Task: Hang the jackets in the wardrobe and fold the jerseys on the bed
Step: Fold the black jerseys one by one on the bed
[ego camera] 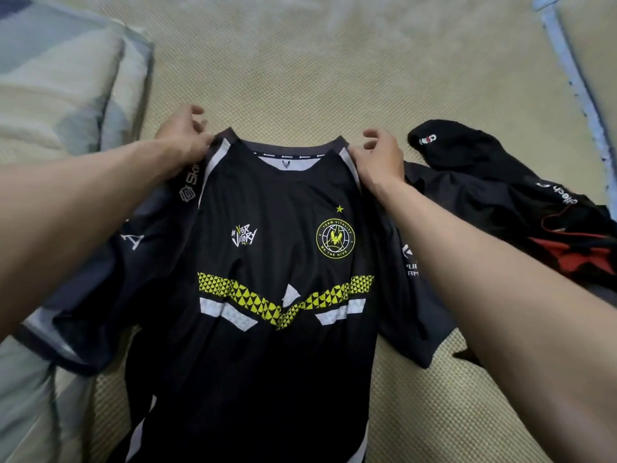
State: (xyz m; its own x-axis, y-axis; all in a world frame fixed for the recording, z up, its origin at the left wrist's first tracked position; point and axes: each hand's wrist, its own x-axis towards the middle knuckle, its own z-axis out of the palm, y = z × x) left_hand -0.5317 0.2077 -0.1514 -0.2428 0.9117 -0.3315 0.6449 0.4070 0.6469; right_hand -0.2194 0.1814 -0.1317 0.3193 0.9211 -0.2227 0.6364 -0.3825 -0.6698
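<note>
- black jersey (277, 248) lies front-up on woven beige bed mat (300, 78), hem at bottom frame edge, collar pointing away; yellow triangle chevron across chest, round yellow crest on one side
- jersey's sleeves spread out both sides; one sleeve lies over patterned quilt (50, 78) at the left edge, the other reaches toward the dark pile at right
- both forearms come in from bottom corners, angled inward over the sleeves
- left hand (182, 138) pinches the shoulder seam just beside the collar, thumb and forefinger on fabric, other fingers curled up loose
- right hand (379, 158) pinches the opposite shoulder seam the same way, remaining fingers lifted and curled
- second black garment (494, 182) with red print, crumpled, touching the jersey's sleeve at right; jacket or jersey, cannot tell
- bare mat beyond the collar, open up to top edge
- light-blue trimmed edge (567, 61) runs down far right
</note>
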